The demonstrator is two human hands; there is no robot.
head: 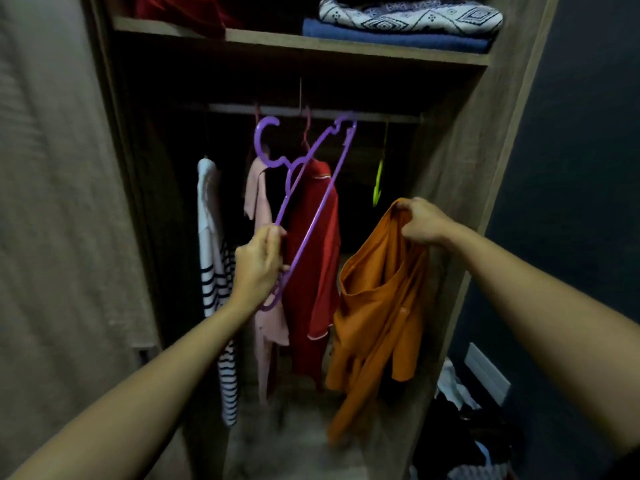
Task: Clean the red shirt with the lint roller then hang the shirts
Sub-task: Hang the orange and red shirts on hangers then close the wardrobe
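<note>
Here, the setting: an open wooden wardrobe [460, 168], dimly lit, seen from head height looking down both bare forearms.
Left grip [258, 268]: fingers curled round one end of a purple hanger [312, 220], which is held aslant with its hook up, in front of the hanging clothes.
Right grip [424, 221]: pinches the bunched top of an orange shirt [377, 306], which dangles free just right of the red shirt.
Red shirt [318, 271]: hangs from the rail [381, 116], between a pink garment [258, 202] and the orange shirt.
Also on the rail: a white garment with dark stripes [211, 271] at far left; a green hanger [378, 181] at right.
Shelf [346, 46] above: a patterned textile [408, 15] folded on blue cloth [394, 38].
Floor, lower right: a heap of clothes [464, 427].
</note>
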